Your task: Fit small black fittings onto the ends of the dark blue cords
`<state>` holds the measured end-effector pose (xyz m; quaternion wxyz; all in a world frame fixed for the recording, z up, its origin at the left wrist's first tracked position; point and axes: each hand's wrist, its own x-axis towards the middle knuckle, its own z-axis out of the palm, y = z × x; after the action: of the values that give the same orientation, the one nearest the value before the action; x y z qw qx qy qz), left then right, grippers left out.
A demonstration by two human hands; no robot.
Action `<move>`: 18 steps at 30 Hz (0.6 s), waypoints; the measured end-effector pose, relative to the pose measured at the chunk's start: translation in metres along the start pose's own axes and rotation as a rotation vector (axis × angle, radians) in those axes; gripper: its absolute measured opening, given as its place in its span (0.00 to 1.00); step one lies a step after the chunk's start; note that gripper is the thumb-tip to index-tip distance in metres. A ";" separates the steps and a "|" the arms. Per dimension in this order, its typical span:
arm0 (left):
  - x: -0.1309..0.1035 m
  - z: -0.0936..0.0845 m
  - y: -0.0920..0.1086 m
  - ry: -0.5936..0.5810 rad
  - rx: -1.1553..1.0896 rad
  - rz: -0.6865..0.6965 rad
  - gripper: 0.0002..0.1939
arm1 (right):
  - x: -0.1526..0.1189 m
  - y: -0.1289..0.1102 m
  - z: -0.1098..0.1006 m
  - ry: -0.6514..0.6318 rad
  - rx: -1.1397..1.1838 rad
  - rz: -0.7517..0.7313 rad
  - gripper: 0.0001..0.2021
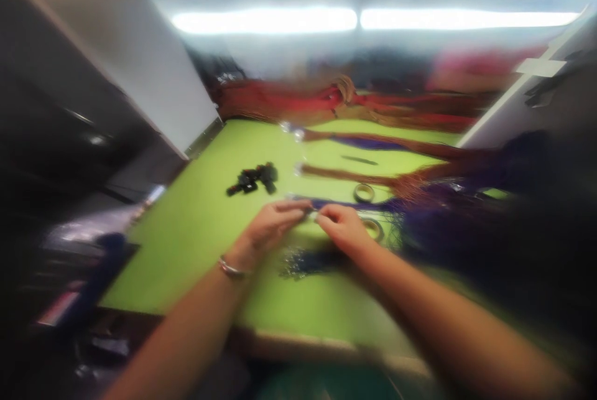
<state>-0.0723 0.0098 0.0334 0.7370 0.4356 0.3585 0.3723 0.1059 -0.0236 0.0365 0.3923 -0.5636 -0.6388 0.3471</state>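
Fingers [289, 205] of the left hand [268, 227] and right hand [346, 229] pinch nearly closed on a small white bit [313, 216], both arms [200, 306] stretched forward. Black parts [250, 178] lie left of the bit, farther back; tape rolls [356, 195] sit right, blue wires [319, 261] nearer. Under it is a green tabletop [186, 251]; bright lights [265, 20] shine far behind.

Green tabletop [186, 244]. Black parts [254, 178] heaped on it, left of centre. Farther right, slim dark object [359, 160], kind unclear, lying flat near a tape roll [356, 194]. Red bundles [289, 98], blurred, along the back. Pale panel [144, 70] at left. Above, two lit tubes [265, 20], end to end.
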 end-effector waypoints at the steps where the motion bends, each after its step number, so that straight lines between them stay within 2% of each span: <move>1: 0.000 0.000 -0.001 -0.010 -0.014 0.007 0.15 | 0.000 -0.001 0.000 0.004 0.011 0.008 0.09; 5: 0.000 0.003 0.000 -0.083 -0.068 0.008 0.19 | 0.000 -0.002 -0.001 0.023 -0.004 0.026 0.09; 9: 0.000 0.008 0.000 -0.146 -0.120 -0.004 0.19 | 0.000 -0.001 -0.001 0.030 -0.054 0.006 0.09; 18: 0.001 0.003 -0.005 -0.116 -0.124 -0.048 0.19 | 0.001 0.002 0.000 0.028 -0.114 -0.019 0.08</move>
<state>-0.0681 0.0080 0.0296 0.7908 0.4011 0.3019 0.3502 0.1070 -0.0227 0.0345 0.3718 -0.5835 -0.6574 0.2985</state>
